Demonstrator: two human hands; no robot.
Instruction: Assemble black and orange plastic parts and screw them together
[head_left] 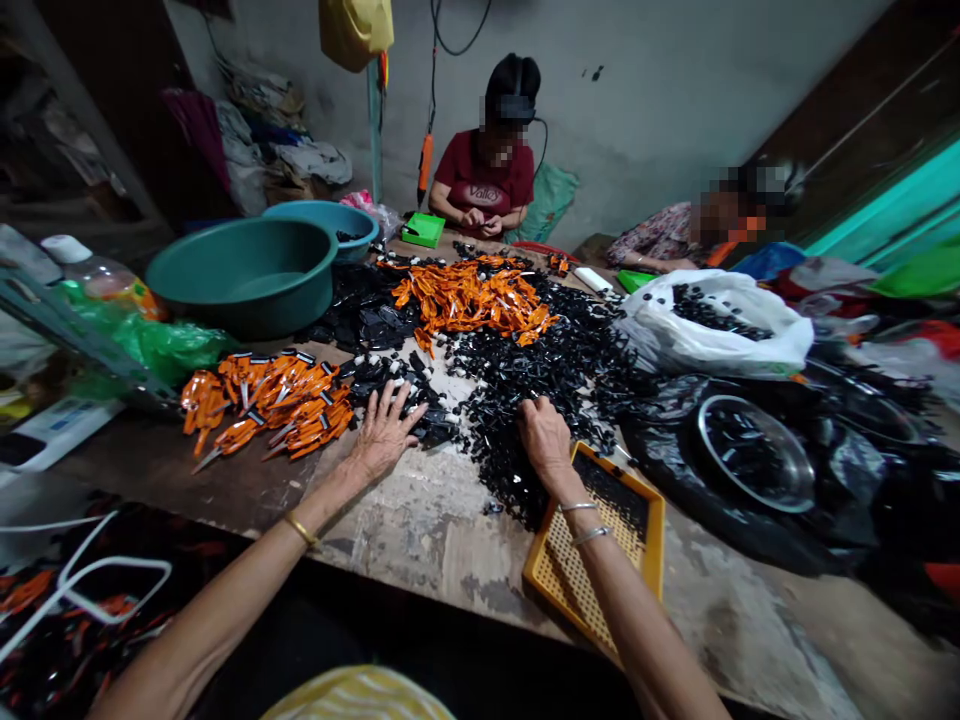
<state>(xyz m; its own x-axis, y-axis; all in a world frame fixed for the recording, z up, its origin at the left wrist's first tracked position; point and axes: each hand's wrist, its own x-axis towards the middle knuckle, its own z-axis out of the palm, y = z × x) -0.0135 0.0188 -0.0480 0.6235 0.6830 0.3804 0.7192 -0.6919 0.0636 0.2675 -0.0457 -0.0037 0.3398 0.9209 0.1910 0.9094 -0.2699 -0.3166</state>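
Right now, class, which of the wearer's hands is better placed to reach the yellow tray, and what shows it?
Probably the right hand: it is at the black pieces beside the yellow tray, its forearm crossing over the tray. The left hand is farther away, fingers spread, near orange pieces.

A dim room with a grey wall (675,90). Across the counter (420,520) sits a co-worker in a dark red T-shirt (480,170), head bowed, a bright green tray (430,231) just beside; another co-worker in a patterned top (652,233) leans over at far right. An orange power screwdriver (425,165) hangs from a cable near a metal post (373,140) with a yellow bag (356,30) at its top. On the left, a large dark-green basin (315,290) stands before a blue basin (315,212), near a white-capped plastic bottle (97,268) and crumpled green plastic (142,340).
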